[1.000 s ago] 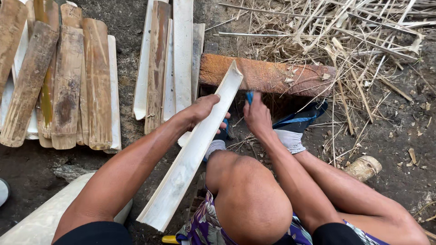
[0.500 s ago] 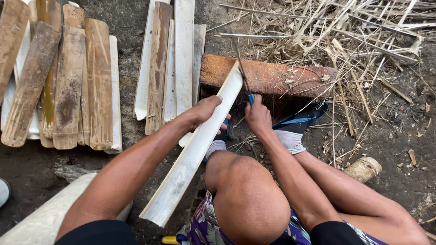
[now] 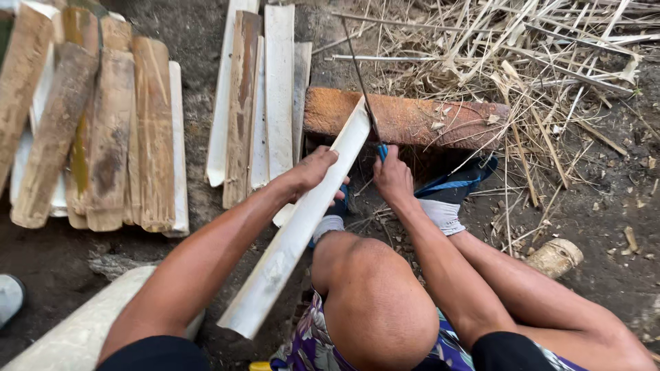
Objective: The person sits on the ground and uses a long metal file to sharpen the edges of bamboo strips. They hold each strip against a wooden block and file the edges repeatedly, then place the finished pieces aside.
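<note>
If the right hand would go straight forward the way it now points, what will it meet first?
Most likely the reddish-brown log lying across just ahead of the right hand, which grips a thin saw by its blue handle. Depth is unclear; the pale bamboo slat passes close on its left.

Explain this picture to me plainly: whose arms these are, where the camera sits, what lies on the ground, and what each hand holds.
There is no machine here. A camera worn on a person's head looks down past a bent knee at two bare arms. The left hand steadies a long pale bamboo slat whose far end leans on a rusty-brown block. The right hand has its grip on a thin blade with a blue handle, set against the slat. On the dirt lie stacks of split bamboo pieces, more slats and dry stalks.
</note>
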